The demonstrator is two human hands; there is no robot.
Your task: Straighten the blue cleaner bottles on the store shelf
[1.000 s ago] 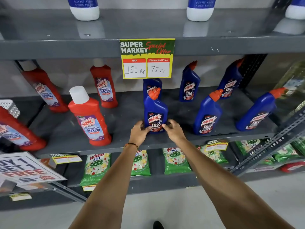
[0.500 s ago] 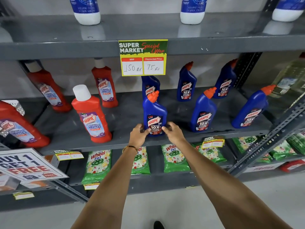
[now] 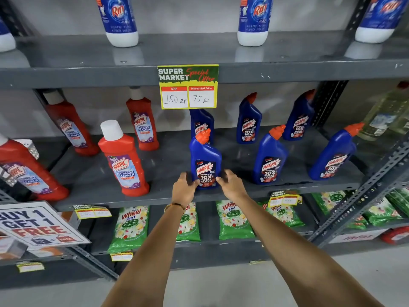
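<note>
Several blue Harpic cleaner bottles with orange caps stand in two rows on the grey middle shelf (image 3: 168, 167). The front-left blue bottle (image 3: 205, 158) stands upright near the shelf's front edge. My left hand (image 3: 184, 189) presses its lower left side and my right hand (image 3: 231, 185) its lower right side, thumbs on the label. Two more front bottles (image 3: 270, 160) (image 3: 332, 158) stand to the right, the far one looking tilted. Three back bottles (image 3: 201, 122) (image 3: 249, 122) (image 3: 298, 120) stand behind; a price sign hides the top of the left one.
Red Harpic bathroom cleaner bottles (image 3: 124, 165) fill the shelf's left half. A yellow price sign (image 3: 188, 87) hangs from the shelf above, which carries blue-and-white Rin bottles (image 3: 119, 21). Green Wheel packets (image 3: 130, 227) lie below. A slanted metal brace (image 3: 363, 196) crosses at right.
Both hands stay at the sides of the front-left blue bottle, which keeps its place. My head has tilted up, so the shelves sit lower in the view.
</note>
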